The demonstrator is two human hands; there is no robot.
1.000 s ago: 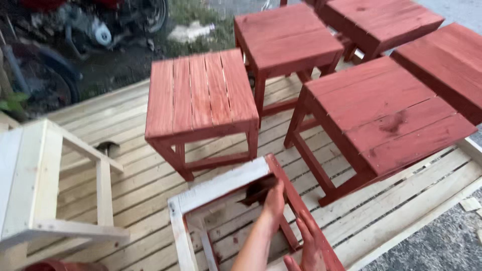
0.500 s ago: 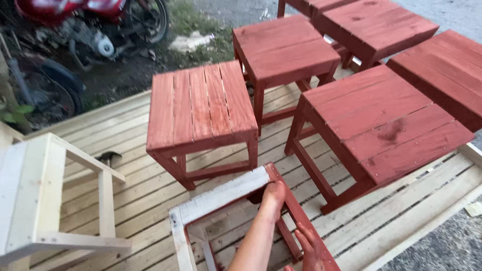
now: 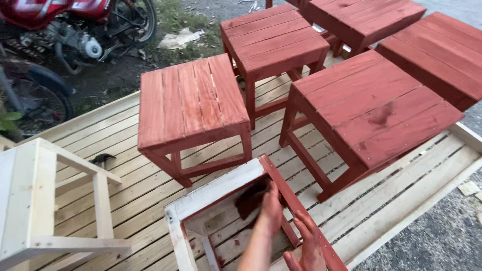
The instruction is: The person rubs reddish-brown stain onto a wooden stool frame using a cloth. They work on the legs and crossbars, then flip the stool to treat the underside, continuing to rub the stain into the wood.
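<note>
Your right hand (image 3: 309, 246) clenches the stiff, half-painted stool frame (image 3: 221, 188); your left hand (image 3: 271, 211) grasps a staining rag (image 3: 250, 198). Wet rails look slippery; grip bare wood.

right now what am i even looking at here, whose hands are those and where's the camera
The camera sits on a person's head and looks down, so the two bare hands at the bottom are that person's own. The left hand presses a dark rag inside a half-painted stool frame, and the right hand grips the frame's red rail. Both hands are smeared red. Around them, on a pale slatted wooden platform, stand finished red stools and one unpainted stool. A red motorbike is parked behind.
</note>
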